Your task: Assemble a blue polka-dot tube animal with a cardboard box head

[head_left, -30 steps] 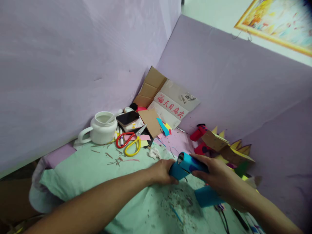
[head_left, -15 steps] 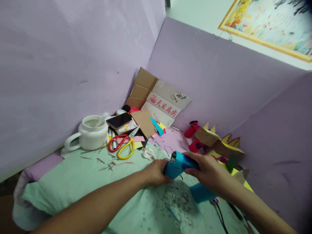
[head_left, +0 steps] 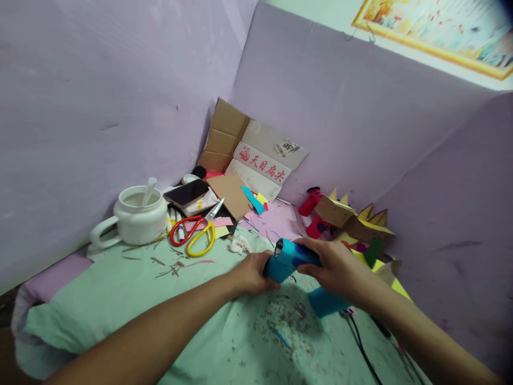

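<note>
A blue paper tube piece (head_left: 285, 260) with dark blue spots is held between both hands above the green cloth (head_left: 208, 305). My left hand (head_left: 255, 274) grips its left end, thumb and fingers around it. My right hand (head_left: 331, 264) pinches its right part from above. One open end of the tube faces up and left. A second blue tube (head_left: 325, 302) lies below my right hand, partly hidden by it. Small scraps and a thin blue strip (head_left: 279, 337) lie on the cloth beneath.
To the left stand a white pot (head_left: 141, 222) and scissors with red and yellow handles (head_left: 201, 238). Behind them are a phone (head_left: 187, 193) and cardboard (head_left: 230, 195). Red tubes (head_left: 311, 202) and spiked cardboard shapes (head_left: 339, 209) sit back right, with dark cords (head_left: 363, 350) near the front right.
The camera view has shifted slightly, so the scene sits a little further left and higher. Both hands keep their hold on the blue tube, with little other visible change.
</note>
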`<state>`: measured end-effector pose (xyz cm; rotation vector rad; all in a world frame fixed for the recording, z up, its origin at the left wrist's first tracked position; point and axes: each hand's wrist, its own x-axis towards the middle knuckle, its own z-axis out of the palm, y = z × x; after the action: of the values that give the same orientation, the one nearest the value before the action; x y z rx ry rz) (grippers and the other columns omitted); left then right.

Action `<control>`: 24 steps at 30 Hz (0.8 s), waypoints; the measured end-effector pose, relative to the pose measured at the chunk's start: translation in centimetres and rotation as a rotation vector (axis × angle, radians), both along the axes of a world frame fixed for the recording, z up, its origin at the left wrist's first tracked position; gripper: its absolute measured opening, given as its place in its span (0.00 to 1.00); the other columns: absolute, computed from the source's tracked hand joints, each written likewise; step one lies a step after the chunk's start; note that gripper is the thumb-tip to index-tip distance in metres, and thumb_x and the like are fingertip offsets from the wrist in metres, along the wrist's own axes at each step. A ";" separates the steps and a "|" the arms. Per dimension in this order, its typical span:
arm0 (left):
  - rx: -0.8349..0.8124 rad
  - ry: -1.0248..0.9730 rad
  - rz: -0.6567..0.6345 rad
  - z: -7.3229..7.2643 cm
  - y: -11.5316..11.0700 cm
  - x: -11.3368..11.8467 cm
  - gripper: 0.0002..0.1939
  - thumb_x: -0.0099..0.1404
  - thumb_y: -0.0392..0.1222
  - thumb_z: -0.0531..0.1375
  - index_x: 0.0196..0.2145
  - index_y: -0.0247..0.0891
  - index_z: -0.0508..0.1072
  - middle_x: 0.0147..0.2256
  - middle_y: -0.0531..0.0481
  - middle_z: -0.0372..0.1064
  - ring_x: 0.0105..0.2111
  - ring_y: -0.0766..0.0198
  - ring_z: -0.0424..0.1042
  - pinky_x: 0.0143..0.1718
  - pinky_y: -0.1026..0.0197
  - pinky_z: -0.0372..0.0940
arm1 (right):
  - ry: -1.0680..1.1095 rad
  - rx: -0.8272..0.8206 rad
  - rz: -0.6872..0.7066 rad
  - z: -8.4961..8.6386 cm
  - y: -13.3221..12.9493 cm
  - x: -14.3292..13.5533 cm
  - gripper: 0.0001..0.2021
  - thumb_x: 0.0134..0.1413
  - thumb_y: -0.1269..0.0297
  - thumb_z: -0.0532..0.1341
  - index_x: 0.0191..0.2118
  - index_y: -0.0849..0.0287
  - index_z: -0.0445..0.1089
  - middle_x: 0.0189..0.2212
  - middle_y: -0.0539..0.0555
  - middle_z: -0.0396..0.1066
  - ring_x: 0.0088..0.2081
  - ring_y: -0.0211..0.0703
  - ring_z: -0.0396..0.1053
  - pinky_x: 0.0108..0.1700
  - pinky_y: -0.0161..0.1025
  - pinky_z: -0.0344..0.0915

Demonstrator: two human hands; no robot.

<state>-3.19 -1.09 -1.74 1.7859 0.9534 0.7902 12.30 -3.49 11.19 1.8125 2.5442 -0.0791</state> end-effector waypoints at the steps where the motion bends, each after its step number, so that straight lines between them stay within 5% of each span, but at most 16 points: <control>1: 0.001 0.000 0.000 0.0 0.0 0.0 0.20 0.45 0.39 0.65 0.39 0.37 0.70 0.29 0.52 0.67 0.30 0.61 0.66 0.29 0.63 0.57 | 0.001 -0.002 -0.001 0.0 0.0 -0.1 0.19 0.47 0.69 0.63 0.47 0.59 0.69 0.34 0.56 0.75 0.35 0.49 0.71 0.33 0.38 0.58; 24: 0.011 -0.054 0.001 -0.7 0.4 0.2 0.23 0.44 0.38 0.65 0.41 0.36 0.71 0.29 0.53 0.68 0.30 0.61 0.65 0.30 0.62 0.58 | 0.014 0.032 0.013 -0.4 0.0 0.2 0.17 0.46 0.67 0.64 0.45 0.58 0.70 0.33 0.55 0.75 0.35 0.50 0.72 0.33 0.39 0.63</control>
<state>-2.96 -0.72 -2.47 1.7646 0.9164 0.8411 12.52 -3.46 10.75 1.8121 2.5815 -0.0506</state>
